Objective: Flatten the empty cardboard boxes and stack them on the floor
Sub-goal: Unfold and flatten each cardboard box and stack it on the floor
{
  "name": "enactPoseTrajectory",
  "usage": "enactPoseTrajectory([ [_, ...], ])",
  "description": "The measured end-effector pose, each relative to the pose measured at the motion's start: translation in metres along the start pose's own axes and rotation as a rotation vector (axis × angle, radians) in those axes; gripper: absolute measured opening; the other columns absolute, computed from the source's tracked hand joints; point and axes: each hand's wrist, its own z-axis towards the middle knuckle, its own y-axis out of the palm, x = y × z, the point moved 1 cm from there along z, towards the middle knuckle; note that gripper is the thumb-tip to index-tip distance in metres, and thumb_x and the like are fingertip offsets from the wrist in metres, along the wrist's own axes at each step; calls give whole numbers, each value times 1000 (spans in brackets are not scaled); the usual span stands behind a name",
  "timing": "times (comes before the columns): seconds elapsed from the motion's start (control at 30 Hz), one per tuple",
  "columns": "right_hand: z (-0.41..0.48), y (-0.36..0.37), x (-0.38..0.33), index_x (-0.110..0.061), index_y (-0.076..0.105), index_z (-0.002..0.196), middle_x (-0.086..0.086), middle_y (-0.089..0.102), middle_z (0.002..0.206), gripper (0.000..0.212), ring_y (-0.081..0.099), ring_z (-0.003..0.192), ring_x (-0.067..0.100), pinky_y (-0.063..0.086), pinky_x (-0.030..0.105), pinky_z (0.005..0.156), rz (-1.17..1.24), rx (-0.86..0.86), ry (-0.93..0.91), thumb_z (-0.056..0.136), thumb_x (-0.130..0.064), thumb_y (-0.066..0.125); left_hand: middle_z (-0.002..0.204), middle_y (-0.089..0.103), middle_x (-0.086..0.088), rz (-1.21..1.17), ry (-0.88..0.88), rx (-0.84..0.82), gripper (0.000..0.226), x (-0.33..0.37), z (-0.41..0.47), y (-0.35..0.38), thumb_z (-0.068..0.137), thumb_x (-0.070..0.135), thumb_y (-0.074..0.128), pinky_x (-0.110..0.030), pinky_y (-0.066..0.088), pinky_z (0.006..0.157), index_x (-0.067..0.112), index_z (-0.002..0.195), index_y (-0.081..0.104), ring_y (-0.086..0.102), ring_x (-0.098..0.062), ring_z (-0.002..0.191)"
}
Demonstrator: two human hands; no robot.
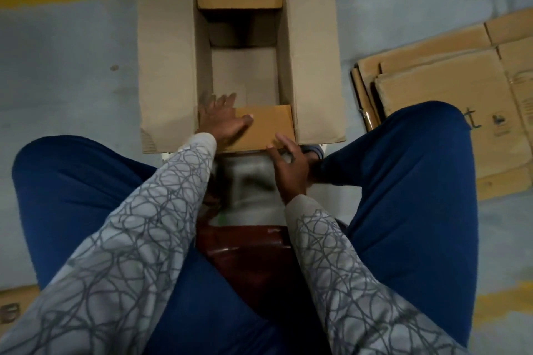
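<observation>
step: collapsing open box (164, 52) | left hand (223, 119) fingers spread on near flap (271, 127) | right hand (288, 166) fingers bent at its edge, grip unclear | next: probably press walls flat

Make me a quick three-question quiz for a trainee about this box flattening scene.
1. True or false: the open box in front of the person is already flattened.
2. Where does the stack of flattened boxes lie? A: on the floor. B: on the person's lap. C: inside the open box.
3. Fill the gap: the left hand, fingers spread, rests on the box's near ____.

Key: 1 false, its walls stand upright. 2 A. 3 flap.
</observation>
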Motion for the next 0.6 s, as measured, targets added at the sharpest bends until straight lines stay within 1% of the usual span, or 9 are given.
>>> enactPoseTrajectory([
  [0.07,-3,4,-5,-23,70,132,-5,65,136,39,57,127,11,44,37,114,-4,13,3,94,-24,75,166,32,-11,33,7,-39,87,-2,4,-4,92,70,52,-55,8,125,22,161,29,22,-33,155],
  [0.17,-6,10,-15,-33,71,124,-6,68,130,35,61,122,13,48,42,111,-29,65,-14,89,-36,75,147,55,-11,9,64,175,65,1,-8,-11,91,61,60,-48,23,119,20,142,55,41,-31,141],
  [0.27,-12,11,-33,-30,74,118,-6,71,122,26,65,113,12,51,21,94,-14,124,-96,92,-32,73,130,63,-6,-33,97,339,44,13,-33,-20,91,56,58,-45,27,112,24,121,67,47,-30,129],
  [0.33,-18,14,-46,-21,76,113,-4,70,115,18,65,105,13,43,3,80,-27,189,-225,95,-22,73,118,67,-5,-45,109,435,37,18,-58,-23,92,53,55,-45,31,107,24,107,70,54,-29,120],
  [0.4,-28,17,-57,-15,78,105,-2,69,106,12,64,97,15,39,-2,75,-75,252,-380,93,-13,74,98,71,-6,-108,131,571,32,17,-86,-17,91,48,54,-43,38,95,21,89,71,62,-30,99],
  [0.43,-32,18,-59,-12,78,101,-1,70,102,10,64,94,17,39,0,76,-104,279,-449,92,-10,75,88,71,-7,-159,137,630,33,15,-100,-11,92,45,55,-41,43,87,18,81,71,65,-32,87],
  [0.5,-41,21,-57,-12,78,98,0,73,99,9,64,93,19,48,18,84,-174,302,-540,90,-12,74,76,70,-12,-236,104,690,38,11,-124,2,92,41,55,-37,48,70,13,72,71,65,-36,72],
  [0.57,-48,21,-49,-19,77,98,-5,73,99,11,62,94,19,47,35,87,-253,336,-554,89,-22,72,78,71,-15,-215,31,605,35,8,-140,13,91,40,58,-34,47,66,13,72,70,66,-38,75],
  [0.6,-52,20,-48,-23,77,98,-8,73,99,12,61,95,19,44,37,87,-279,366,-534,88,-26,71,84,73,-14,-170,-17,479,31,4,-144,18,91,40,60,-34,48,70,15,78,72,68,-37,82],
])
